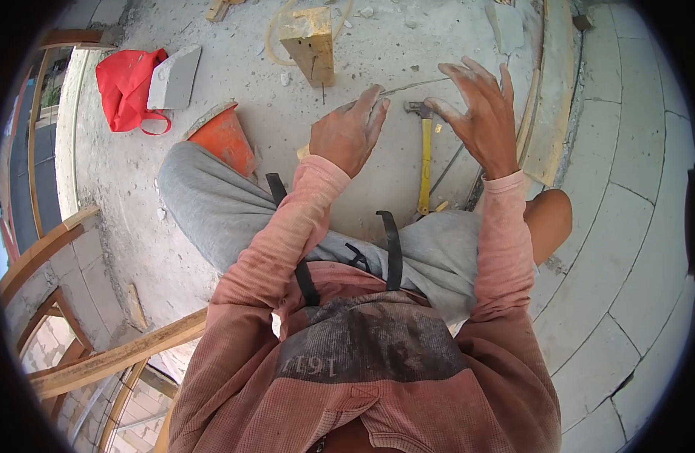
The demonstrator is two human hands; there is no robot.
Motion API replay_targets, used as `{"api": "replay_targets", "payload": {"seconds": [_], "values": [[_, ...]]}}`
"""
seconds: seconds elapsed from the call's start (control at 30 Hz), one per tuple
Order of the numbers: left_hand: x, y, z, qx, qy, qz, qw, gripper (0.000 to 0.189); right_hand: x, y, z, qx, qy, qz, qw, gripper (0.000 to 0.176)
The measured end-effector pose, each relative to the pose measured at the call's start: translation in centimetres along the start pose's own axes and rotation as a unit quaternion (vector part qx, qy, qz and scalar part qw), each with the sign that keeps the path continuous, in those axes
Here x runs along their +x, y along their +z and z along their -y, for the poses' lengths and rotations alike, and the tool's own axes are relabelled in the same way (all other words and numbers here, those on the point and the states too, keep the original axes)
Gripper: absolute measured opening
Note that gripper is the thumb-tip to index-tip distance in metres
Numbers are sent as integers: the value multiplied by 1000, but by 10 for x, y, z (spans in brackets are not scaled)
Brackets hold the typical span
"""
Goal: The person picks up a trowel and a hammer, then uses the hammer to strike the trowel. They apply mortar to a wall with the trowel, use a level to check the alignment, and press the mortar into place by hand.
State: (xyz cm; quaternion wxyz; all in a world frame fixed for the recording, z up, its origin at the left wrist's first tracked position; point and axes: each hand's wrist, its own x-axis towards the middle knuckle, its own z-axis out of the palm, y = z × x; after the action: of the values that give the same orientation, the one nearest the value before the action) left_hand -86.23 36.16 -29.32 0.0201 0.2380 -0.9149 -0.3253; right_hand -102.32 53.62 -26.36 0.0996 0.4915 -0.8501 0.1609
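My left hand (346, 130) has its dusty fingers pressed together around a thin wire (414, 85). The wire stretches rightward, its far end overlapping the index fingertip of my right hand (480, 113). That hand is raised with thumb and fingers spread apart. Just below and between the hands, a hammer (425, 162) with a yellow handle lies on the floor, head toward the far side. A wooden block (311, 47) stands beyond my left hand, with a nail sticking out of its near side.
An orange bucket (225, 142) lies by my left knee. Farther left are a red bag (125, 87) and a grey block piece (174, 78). Wooden planks (555, 113) line the right side beside a block wall (619, 219). Timber framing (128, 355) stands at lower left.
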Motion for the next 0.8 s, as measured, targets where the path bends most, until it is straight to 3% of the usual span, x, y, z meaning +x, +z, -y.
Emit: {"api": "replay_targets", "payload": {"seconds": [0.1, 0.17, 0.27, 0.37, 0.47, 0.57, 0.67, 0.77, 0.8], "values": [[0, 9, 3, -37, -19, 6, 999, 48, -6, 16, -4, 10, 38, 6, 999, 31], [0, 15, 4, -90, -66, 26, 993, 54, -3, 11, -1, 41, 37, -41, 998, 30], [13, 7, 30, -127, 1, 140, 982, 68, -2, 5, -2, 30, -5, -106, 994, 31], [5, -40, 31, -238, -22, 319, 917, 71, 2, 0, -2, 24, -39, -151, 987, 35], [-15, -74, 21, -296, -69, 317, 898, 63, 10, 0, 1, 50, -57, -190, 979, 39], [-30, -78, 17, -204, 103, 107, 968, 60, 26, -4, 11, 76, -72, -226, 969, 42], [-37, -105, -2, -170, 56, 42, 983, 62, 57, -8, 15, 83, -92, -254, 959, 46], [-24, -112, -3, -143, 85, -108, 980, 67, 100, -9, 21, 65, -116, -260, 956, 49], [-19, -116, -4, -154, 52, -101, 982, 67, 115, -8, 23, 56, -123, -258, 957, 50]]}}
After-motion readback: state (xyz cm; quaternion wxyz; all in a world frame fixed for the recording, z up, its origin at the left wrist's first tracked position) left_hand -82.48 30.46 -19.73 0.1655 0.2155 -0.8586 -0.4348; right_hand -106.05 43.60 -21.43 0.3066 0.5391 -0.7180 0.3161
